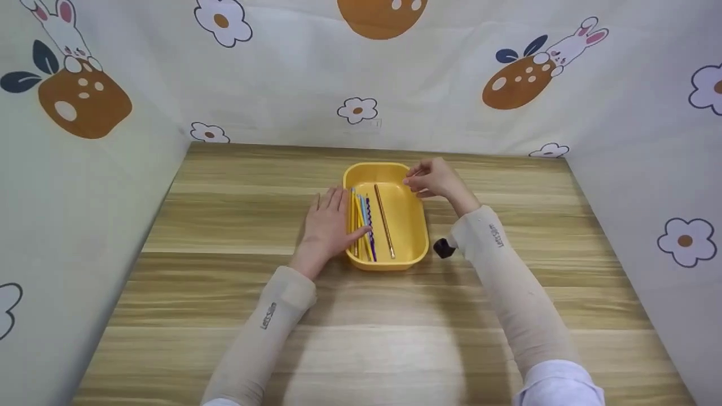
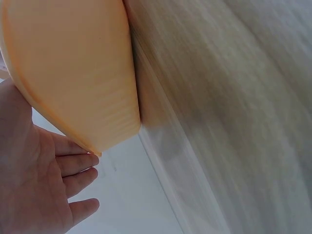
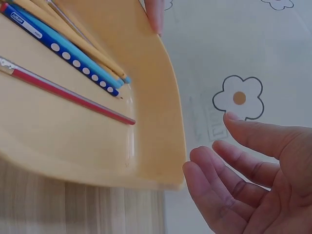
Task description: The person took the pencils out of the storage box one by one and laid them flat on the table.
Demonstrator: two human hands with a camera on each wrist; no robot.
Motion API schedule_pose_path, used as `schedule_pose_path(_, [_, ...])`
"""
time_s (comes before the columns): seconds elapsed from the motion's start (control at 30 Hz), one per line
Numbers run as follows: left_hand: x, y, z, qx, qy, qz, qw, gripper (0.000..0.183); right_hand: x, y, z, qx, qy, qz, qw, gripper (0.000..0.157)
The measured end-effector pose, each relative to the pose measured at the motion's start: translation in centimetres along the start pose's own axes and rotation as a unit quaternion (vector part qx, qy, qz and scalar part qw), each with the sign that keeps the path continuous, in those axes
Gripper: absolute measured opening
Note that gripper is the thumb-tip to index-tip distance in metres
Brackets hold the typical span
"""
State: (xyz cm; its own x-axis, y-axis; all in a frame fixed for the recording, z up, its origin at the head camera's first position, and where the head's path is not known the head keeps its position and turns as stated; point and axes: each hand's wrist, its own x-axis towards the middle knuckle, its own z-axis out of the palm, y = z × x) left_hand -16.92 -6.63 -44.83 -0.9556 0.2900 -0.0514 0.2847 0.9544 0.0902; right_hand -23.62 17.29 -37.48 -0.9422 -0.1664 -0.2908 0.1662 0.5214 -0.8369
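A yellow plastic tray (image 1: 409, 225) sits on the table with several pencils (image 1: 360, 217) bunched along its left side. One of them is a blue pencil with white dots (image 3: 61, 51). Apart from the bunch, a red pencil (image 3: 70, 95) lies lengthwise near the tray's middle. My left hand (image 1: 327, 230) rests at the left rim, its fingers straight along the outside and its thumb reaching in over the pencils. At the far right corner of the tray, my right hand (image 1: 434, 177) hovers by the rim with loosely bent fingers, thumb apart, holding nothing.
The wood-grain table (image 1: 237, 225) extends around the tray. Light cloth walls (image 1: 282, 84) with flower and rabbit prints enclose its back and sides. A small black object (image 1: 444, 248) is at the right sleeve's cuff, just right of the tray.
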Motion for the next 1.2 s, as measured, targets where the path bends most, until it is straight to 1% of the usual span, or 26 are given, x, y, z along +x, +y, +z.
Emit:
schedule_pose_path(0.27, [0.0,0.0,-0.2,-0.006,-0.003,0.001,1.0,0.098,0.4,-0.7,1.4,-0.024,0.001,-0.003,1.0,0.023])
schedule_pose_path(0.47, [0.0,0.0,-0.1,-0.014,0.001,0.0,0.9999,0.098,0.9,-1.2,2.5,-0.023,-0.012,0.005,1.0,0.025])
schedule_pose_path(0.67, [0.0,0.0,-0.1,-0.006,-0.007,0.001,1.0,0.1,1.4,-1.4,3.6,-0.023,-0.023,-0.003,0.999,0.025])
schedule_pose_path(0.77, [-0.1,0.0,-0.1,-0.001,-0.005,-0.001,1.0,0.1,1.6,-1.5,4.3,-0.022,-0.028,-0.004,0.999,0.025])
schedule_pose_path(0.93, [-0.1,0.0,0.0,-0.01,-0.001,-0.003,0.9999,0.099,2.0,-1.5,5.2,-0.028,-0.045,-0.006,0.999,0.026])
schedule_pose_path(1.03, [0.0,0.1,0.0,-0.014,0.002,-0.001,0.9999,0.098,2.2,-1.5,5.7,-0.027,-0.053,-0.002,0.998,0.024])
schedule_pose_path(1.2, [0.0,0.1,-0.1,-0.005,0.0,0.0,1.0,0.098,2.7,-1.3,6.6,-0.025,-0.062,0.013,0.998,0.022])
